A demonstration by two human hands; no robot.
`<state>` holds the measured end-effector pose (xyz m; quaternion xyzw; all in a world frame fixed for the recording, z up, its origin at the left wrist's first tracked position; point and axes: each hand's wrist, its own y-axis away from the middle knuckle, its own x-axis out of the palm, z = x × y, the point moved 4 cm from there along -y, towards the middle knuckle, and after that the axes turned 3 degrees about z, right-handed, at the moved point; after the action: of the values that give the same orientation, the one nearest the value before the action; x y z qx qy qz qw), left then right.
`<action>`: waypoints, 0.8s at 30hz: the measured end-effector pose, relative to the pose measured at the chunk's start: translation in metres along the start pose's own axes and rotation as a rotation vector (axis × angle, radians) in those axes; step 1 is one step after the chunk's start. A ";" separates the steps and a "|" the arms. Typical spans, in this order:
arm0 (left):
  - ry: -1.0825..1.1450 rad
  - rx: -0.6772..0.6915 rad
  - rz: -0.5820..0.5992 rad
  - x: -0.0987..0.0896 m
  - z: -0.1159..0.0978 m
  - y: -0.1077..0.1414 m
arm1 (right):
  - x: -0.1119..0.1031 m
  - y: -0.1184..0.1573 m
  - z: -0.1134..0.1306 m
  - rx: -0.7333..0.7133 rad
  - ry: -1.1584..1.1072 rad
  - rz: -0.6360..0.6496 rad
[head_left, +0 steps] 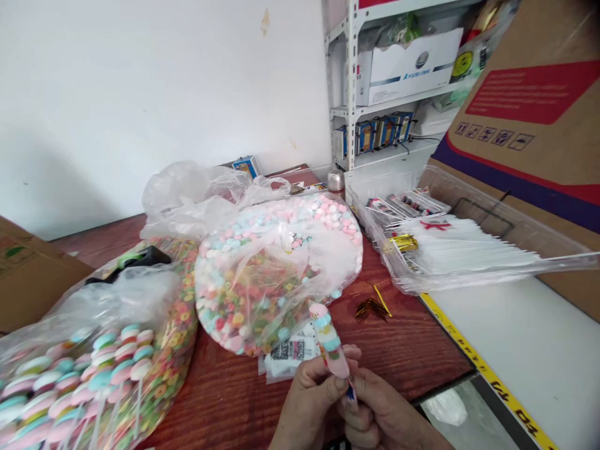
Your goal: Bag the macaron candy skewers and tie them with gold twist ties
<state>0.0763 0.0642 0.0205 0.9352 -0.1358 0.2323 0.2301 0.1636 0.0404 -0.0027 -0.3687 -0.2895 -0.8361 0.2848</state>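
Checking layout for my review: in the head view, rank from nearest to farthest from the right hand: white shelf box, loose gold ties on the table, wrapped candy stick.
1. Wrapped candy stick, in the right hand
2. Gold ties, ahead on the table
3. White shelf box, background, upper right

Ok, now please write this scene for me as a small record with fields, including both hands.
Left hand: grips a candy stick
Right hand: grips it lower down
Beyond hands: bag of small sweets
Left side: more candy sticks, bagged
Right side: clear box with white sticks
On table: gold ties, printed labels
Background: white shelf, white wall
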 end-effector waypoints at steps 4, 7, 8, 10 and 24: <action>-0.069 0.138 -0.236 -0.025 -0.007 -0.005 | -0.040 0.018 0.034 -0.360 0.727 -0.472; -0.283 0.245 -0.355 -0.050 -0.021 -0.006 | -0.078 0.047 0.065 -0.553 1.319 -0.980; -0.375 0.249 -0.353 -0.055 -0.024 -0.006 | -0.090 0.052 0.071 -0.555 1.376 -1.060; -0.547 0.253 -0.318 -0.059 -0.027 -0.007 | -0.109 0.054 0.081 -0.542 1.450 -1.123; -1.007 0.404 -0.256 -0.060 -0.021 -0.011 | -0.104 0.044 0.089 -0.477 1.758 -1.162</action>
<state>0.0214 0.0934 0.0034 0.9652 -0.0673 -0.2518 -0.0208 0.2928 0.1002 -0.0225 0.5084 0.0563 -0.8499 -0.1264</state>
